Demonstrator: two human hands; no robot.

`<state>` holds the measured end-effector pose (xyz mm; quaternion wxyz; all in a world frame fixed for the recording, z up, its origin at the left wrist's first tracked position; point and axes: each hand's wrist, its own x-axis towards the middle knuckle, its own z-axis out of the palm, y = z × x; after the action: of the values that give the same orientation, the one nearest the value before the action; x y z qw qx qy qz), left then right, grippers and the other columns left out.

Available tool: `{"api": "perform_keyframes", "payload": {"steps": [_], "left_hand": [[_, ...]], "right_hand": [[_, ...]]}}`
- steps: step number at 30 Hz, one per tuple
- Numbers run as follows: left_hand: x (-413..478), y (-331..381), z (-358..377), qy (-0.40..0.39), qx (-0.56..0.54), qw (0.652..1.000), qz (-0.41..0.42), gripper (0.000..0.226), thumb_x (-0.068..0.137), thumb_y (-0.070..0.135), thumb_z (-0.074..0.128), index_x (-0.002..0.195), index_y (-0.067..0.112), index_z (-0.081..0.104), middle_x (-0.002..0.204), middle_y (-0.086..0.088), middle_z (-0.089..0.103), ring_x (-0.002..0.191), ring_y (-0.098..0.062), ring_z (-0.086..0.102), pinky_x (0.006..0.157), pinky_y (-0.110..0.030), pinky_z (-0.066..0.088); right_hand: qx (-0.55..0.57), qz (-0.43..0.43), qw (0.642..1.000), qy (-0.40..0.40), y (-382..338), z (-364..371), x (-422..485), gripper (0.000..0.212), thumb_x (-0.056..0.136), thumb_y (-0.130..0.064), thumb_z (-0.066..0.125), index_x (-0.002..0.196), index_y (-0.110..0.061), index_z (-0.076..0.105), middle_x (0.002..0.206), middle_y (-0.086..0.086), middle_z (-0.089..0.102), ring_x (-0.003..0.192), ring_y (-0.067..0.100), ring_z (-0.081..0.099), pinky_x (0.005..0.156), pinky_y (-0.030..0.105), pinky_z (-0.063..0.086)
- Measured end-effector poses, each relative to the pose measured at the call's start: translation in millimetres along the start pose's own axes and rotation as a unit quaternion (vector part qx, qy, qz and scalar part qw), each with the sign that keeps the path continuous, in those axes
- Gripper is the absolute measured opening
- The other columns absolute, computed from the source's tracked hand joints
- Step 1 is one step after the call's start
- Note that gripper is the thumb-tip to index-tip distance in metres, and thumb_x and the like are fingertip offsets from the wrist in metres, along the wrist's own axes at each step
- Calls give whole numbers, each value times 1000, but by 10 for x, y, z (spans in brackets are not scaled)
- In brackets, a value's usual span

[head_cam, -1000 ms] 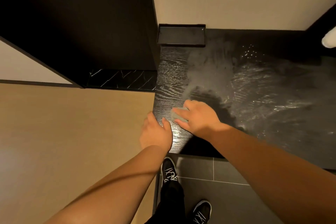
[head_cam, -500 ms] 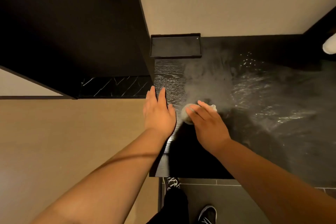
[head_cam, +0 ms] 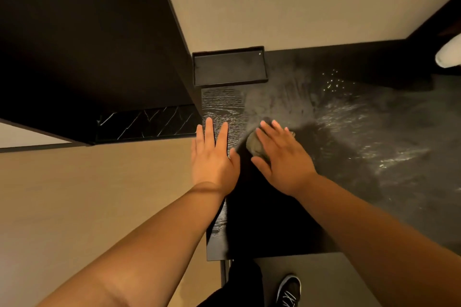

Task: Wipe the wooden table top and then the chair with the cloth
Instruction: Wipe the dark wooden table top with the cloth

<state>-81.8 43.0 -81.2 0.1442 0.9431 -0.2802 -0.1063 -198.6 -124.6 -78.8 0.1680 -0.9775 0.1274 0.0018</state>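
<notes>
The dark wooden table top (head_cam: pixel 361 147) fills the right half of the head view, streaked with wet smears. A small grey cloth (head_cam: pixel 254 143) lies bunched on it near the left edge. My right hand (head_cam: pixel 282 154) presses flat on the cloth with straight, spread fingers. My left hand (head_cam: pixel 212 157) rests flat on the table's left edge, fingers straight, just left of the cloth. No chair shows in this view.
A shallow black tray (head_cam: pixel 229 66) sits at the table's back left corner against the beige wall. A dark cabinet side (head_cam: pixel 99 45) and a tan panel (head_cam: pixel 74 194) stand to the left. A white object (head_cam: pixel 449 57) pokes in at the far right. My shoe (head_cam: pixel 289 289) is below.
Both hands have slid away from me along the table's left side, the right hand pushing the cloth toward the tray. My left hand has flattened out on the table edge.
</notes>
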Motion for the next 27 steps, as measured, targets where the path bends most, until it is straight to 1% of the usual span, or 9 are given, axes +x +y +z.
{"api": "perform_keyframes", "payload": {"steps": [5,10,13,15,18,22,24,25,27], "left_hand": [[-3,-6,12,8,-9,1000,2,71,95,39,41,164,26,32,175,-12,14,161,-38,12,125,-56,26],[27,2,-4,-25,-11,1000,-13,72,99,37,51,166,30,25,177,-8,4,162,-35,5,127,-55,24],[18,5,5,-22,-16,999,-17,71,98,38,51,165,32,25,177,-5,2,162,-34,5,124,-54,29],[20,1,19,-20,-18,999,-21,71,97,40,48,164,33,26,177,-4,3,162,-34,7,123,-53,32],[33,-3,-4,-30,-11,999,-19,70,97,44,40,165,34,23,177,-4,0,162,-34,6,122,-52,34],[15,-2,-23,-33,-11,999,-7,70,99,46,35,166,32,21,177,-3,-4,162,-36,5,124,-50,33],[8,-1,-24,-29,-7,1000,-3,70,99,47,31,167,31,20,177,-3,-5,162,-36,5,123,-47,33],[7,-3,-22,-29,-5,1000,-4,70,100,47,32,167,32,19,177,-3,-5,162,-35,5,123,-47,32],[5,-5,-14,-33,-1,999,-6,69,103,46,37,167,33,17,177,-2,-6,162,-34,4,124,-46,32]], "right_hand": [[5,52,999,5,-88,0,141,59,107,-41,31,158,-12,38,167,6,30,158,32,16,127,53,19],[-13,-52,998,-40,-310,70,-464,58,105,-32,38,161,-18,33,171,3,20,159,25,10,129,45,11],[-47,-51,997,-44,-136,44,-131,60,103,-28,44,161,-18,33,170,4,23,159,28,14,129,45,12],[-53,-4,998,-34,-54,-29,228,59,103,-24,48,159,-16,34,169,8,26,157,34,17,128,51,18],[-25,48,998,-41,-61,-113,474,55,103,-27,43,156,-18,32,167,11,25,155,40,16,123,59,23],[3,58,998,12,-162,-114,143,66,105,-40,43,163,-21,19,172,11,7,159,36,-2,127,54,7],[47,47,996,66,-170,-155,11,63,104,-33,51,161,-16,31,171,11,18,160,31,6,129,52,8],[61,23,994,87,-139,-165,-7,56,103,-28,54,155,-12,42,167,11,31,158,29,18,128,53,18],[58,-32,994,85,-40,-139,13,41,101,-20,59,141,-10,61,155,10,49,150,29,38,118,54,38]]}}
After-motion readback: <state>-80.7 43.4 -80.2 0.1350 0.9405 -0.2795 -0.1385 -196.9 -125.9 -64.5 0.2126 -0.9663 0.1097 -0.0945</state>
